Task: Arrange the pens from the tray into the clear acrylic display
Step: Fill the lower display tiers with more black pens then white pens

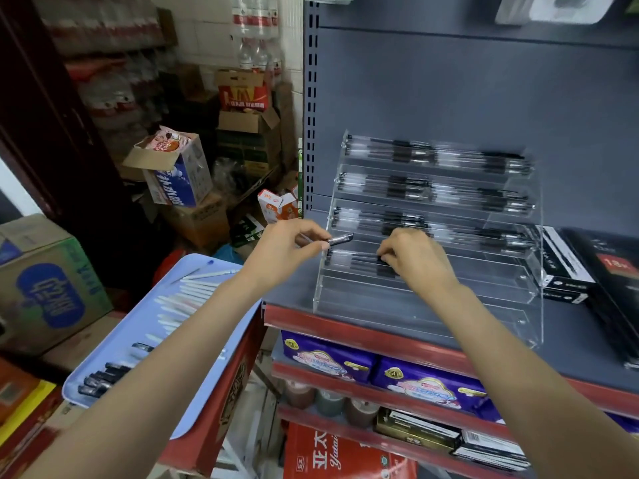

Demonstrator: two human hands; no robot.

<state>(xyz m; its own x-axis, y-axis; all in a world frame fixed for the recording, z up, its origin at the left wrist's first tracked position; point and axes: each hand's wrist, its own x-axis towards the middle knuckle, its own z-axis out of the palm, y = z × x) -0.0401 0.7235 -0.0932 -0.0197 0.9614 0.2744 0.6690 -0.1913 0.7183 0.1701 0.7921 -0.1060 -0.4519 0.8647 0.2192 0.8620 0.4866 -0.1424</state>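
Head view: left hand [288, 245] reaches forward, fingers pinching 1 pen [340, 238] beside the display [428, 233]; right hand [416, 257] curls onto pens in its 4th tier.

My left hand [287, 248] hangs just off the display's [518, 326] left wall, pen [340, 239] in its fingers, with open air around it above the tray [138, 326]. My right hand [418, 257] fills the left half of the fourth tier, over the pens there. That tier's right half and the two tiers below lie open from the front. The three upper tiers are packed with pens. Black boxes [567, 267] crowd the display's right wall; the shelf's back panel [449, 91] closes the rear.
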